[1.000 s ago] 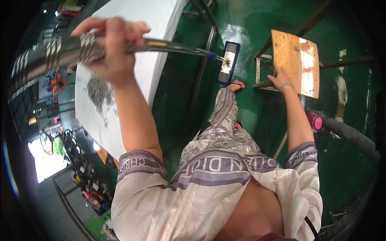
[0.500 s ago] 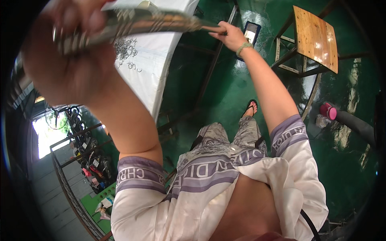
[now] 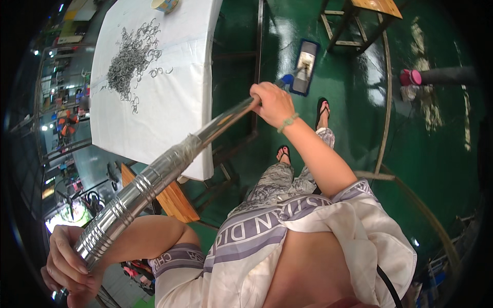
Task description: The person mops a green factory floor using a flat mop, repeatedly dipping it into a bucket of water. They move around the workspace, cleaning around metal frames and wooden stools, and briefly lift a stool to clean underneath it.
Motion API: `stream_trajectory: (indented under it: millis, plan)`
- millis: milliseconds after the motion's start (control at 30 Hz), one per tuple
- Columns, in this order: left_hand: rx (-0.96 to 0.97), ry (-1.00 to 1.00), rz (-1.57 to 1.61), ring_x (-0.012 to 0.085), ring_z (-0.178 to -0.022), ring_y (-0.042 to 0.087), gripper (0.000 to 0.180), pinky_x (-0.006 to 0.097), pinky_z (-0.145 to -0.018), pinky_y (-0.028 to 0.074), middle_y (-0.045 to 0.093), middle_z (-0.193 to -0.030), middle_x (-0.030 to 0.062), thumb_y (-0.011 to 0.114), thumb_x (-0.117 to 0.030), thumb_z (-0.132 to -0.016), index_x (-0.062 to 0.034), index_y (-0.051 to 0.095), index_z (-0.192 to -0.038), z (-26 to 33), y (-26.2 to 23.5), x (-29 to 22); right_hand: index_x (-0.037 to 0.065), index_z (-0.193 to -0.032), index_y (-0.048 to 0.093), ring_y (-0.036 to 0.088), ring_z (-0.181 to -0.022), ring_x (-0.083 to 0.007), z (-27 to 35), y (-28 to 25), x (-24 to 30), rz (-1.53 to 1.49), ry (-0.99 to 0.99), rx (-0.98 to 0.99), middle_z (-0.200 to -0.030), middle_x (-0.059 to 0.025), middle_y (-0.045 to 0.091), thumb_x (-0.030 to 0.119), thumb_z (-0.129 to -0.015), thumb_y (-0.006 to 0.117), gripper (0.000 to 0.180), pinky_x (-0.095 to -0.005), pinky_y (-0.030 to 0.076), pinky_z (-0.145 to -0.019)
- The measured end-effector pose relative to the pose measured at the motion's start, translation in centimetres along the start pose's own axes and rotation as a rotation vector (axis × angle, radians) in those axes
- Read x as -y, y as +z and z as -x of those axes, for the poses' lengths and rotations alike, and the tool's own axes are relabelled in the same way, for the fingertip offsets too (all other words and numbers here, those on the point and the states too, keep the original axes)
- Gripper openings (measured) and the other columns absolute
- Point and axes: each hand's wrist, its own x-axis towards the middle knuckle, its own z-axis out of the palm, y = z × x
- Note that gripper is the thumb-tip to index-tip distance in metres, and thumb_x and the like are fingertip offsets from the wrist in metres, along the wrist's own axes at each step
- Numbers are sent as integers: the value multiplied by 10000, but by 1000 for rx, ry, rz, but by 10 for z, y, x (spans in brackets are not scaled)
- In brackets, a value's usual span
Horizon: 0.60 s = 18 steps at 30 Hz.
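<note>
A flat mop with a shiny ribbed metal handle (image 3: 136,190) slants from the lower left up to the centre. At the handle's near end my left hand (image 3: 69,264) is closed with its fingers wrapped round it. Further along, my right hand (image 3: 272,102) is closed round the thinner part of the pole. Just beyond that hand shows a blue joint, leading to the mop head (image 3: 306,64), a grey pad with dark blue edging flat on the green floor. Clear wrapping seems to cover the handle's middle.
A table (image 3: 179,120) with a white cover stands at left, bearing a pile of small dark rings (image 3: 126,64) and a patterned cup (image 3: 164,5). Wooden stools stand under its near corner (image 3: 174,197) and at upper right (image 3: 377,7). A grey pole with a pink end (image 3: 411,77) lies right.
My left hand has come down from the upper left to the lower left with the handle's end. The handle now slants across the table's near side, and the view has shifted.
</note>
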Motion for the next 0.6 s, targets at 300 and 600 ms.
stream_trajectory:
  millis: [300,600]
  plan:
    - [62,-204,241,64,-447,521,212,227,-504,505,529,-554,-21,647,-146,-814,-54,488,-919,73,9,27,89,-739,546,566,-747,-300,144,-28,-4,319,386,-270,-744,-72,564,283,-762,674,233,-406,447,-632]
    - [-117,-464,301,101,-443,363,85,300,-523,387,338,-558,-10,382,-149,-948,-108,435,-896,179,49,100,77,-725,545,558,-861,-332,274,-16,-74,528,739,-451,-774,-106,583,280,-789,644,235,-433,428,-787]
